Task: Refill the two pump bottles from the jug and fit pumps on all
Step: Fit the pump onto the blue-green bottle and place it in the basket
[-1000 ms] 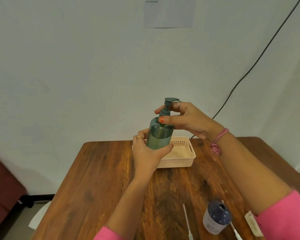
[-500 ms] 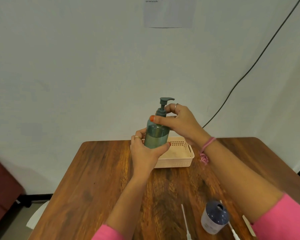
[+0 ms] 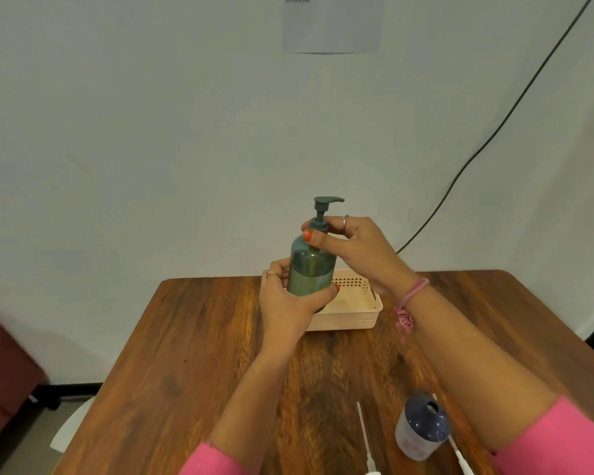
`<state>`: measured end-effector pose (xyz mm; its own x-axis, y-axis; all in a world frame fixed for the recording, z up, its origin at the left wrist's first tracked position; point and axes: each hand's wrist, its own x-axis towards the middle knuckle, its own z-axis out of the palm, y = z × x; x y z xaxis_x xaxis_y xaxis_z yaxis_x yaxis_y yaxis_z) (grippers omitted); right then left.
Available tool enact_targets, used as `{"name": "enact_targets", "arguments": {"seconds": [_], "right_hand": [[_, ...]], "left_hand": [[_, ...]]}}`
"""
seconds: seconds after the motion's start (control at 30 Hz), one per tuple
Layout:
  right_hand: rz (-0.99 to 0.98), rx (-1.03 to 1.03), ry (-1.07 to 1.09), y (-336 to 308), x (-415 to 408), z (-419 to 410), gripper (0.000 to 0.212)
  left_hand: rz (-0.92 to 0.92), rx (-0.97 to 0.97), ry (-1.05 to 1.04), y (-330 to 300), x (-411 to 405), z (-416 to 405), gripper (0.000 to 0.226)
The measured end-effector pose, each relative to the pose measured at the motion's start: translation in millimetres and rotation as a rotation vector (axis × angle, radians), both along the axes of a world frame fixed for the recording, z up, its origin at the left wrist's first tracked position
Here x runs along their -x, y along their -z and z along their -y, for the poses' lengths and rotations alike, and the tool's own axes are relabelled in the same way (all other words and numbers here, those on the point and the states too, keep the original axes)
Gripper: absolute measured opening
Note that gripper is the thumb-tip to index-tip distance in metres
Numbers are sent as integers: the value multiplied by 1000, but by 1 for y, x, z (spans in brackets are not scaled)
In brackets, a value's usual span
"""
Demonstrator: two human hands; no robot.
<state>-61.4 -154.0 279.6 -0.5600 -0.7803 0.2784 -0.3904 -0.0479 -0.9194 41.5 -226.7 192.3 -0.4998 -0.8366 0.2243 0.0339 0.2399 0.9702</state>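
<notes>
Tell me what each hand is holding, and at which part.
Both hold the green pump bottle. The left hand wraps around its lower body; the right hand grips the pump collar at the neck.

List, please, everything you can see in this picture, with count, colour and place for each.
Pump bottle: one, teal green, pump on top, held up over the table's far middle.
Basket: one, pale peach, on the table behind the bottle.
Open bottle: one, white body with dark blue top, no pump fitted, near right of the table.
Loose pump tubes: two, white, lying on the table on either side of the open bottle.
Table: one, brown wood.
Paper sheet: one, white, on the wall above.
Cable: one, black, running down the wall at right.
Left hand: wrapped round the bottle's body.
Right hand: fingers on the pump collar; pink band on the wrist.
</notes>
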Motion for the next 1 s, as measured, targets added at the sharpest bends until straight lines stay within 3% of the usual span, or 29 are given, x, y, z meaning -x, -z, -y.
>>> {"name": "enact_targets", "arguments": {"seconds": [0.27, 0.53, 0.63, 1.0], "right_hand": [[-33, 103, 288, 17, -22, 5, 26], [12, 5, 114, 22, -7, -2, 29], [71, -39, 40, 30, -1, -11, 39], [231, -69, 57, 86, -1, -48, 49]], "left_hand": [[-3, -16, -25, 5, 3, -4, 66], [111, 43, 21, 15, -3, 3, 78], [144, 16, 51, 22, -6, 4, 79], [185, -36, 119, 56, -19, -10, 75]]}}
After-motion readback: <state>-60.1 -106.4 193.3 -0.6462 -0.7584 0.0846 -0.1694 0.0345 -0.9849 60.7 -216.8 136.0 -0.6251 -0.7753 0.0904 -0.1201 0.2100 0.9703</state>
